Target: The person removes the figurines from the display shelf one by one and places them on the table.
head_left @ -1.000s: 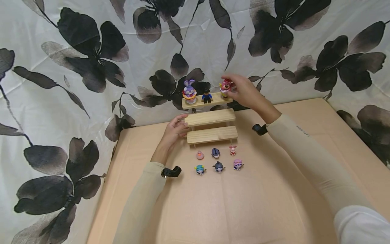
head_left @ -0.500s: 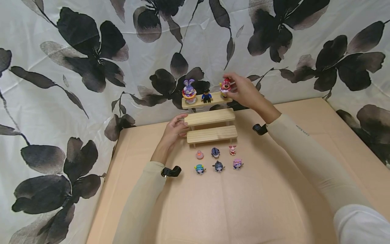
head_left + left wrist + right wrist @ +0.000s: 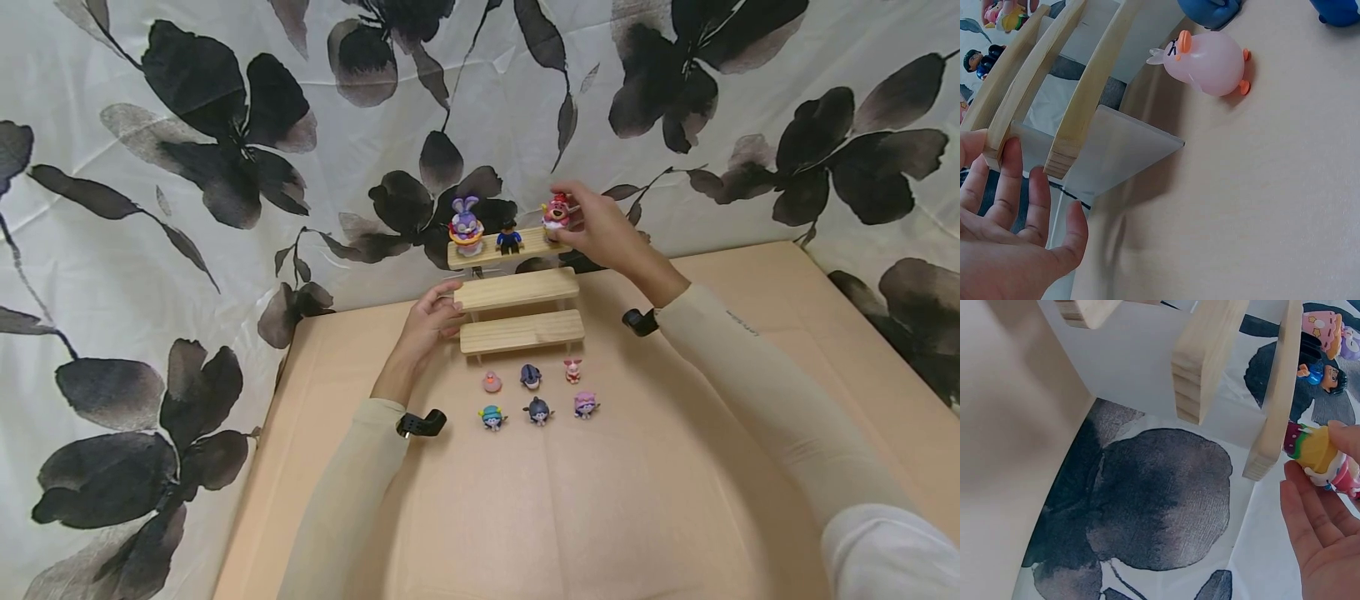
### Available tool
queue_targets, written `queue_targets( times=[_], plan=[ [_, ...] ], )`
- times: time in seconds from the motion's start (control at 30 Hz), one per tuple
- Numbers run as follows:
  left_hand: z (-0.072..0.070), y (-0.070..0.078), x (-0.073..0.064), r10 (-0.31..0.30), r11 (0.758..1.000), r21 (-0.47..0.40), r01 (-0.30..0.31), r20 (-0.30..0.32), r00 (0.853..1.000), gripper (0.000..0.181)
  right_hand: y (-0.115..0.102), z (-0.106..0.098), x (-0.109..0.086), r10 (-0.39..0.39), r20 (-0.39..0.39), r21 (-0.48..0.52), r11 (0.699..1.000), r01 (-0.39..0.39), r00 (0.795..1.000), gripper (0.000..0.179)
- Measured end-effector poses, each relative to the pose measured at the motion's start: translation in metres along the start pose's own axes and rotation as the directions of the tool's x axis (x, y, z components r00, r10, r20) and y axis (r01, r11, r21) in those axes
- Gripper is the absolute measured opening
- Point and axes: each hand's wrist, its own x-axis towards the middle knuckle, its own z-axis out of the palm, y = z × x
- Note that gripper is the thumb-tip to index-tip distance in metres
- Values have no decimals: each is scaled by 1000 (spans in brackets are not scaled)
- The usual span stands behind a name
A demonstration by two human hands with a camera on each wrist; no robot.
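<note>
My right hand pinches a pink-red bear figurine at the right end of the top plank. In the right wrist view the thumb and fingers close about the figurine, its base right at the plank's edge. Left of it on that plank are a black-and-blue toy figure and a purple rabbit figurine. My left hand holds the left end of the three-tier wooden display stand at its middle plank; fingers lie around the plank end in the left wrist view.
Before the stand, two rows of small figurines stand on the table: a pink duck, a blue one, a pink-and-white one, and three with hats, the grey one midmost. A floral cloth hangs behind.
My right hand's fingers have shifted slightly at the bear figurine, and the figurine has turned or moved a little. My left hand and the stand look the same.
</note>
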Motion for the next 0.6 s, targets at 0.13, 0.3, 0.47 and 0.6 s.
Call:
queue_targets(
  times=[0.13,0.3,0.47,0.6],
  plan=[
    [0,0,-1,1,1000,1,-1,-1,1000,41,-1,-2,-3,-19,-16,5,1000,19,1000,71],
    [0,0,0,1,1000,5,-1,-1,1000,41,-1,-4,-7,-39,-10,14,999,39,999,69],
    [0,0,1,3,1000,1,-3,-1,1000,42,-4,-7,-12,-60,17,23,998,60,998,68],
    [-1,0,2,9,1000,-8,-9,3,1000,46,-8,-9,-16,-77,30,29,997,76,997,68]
  ],
)
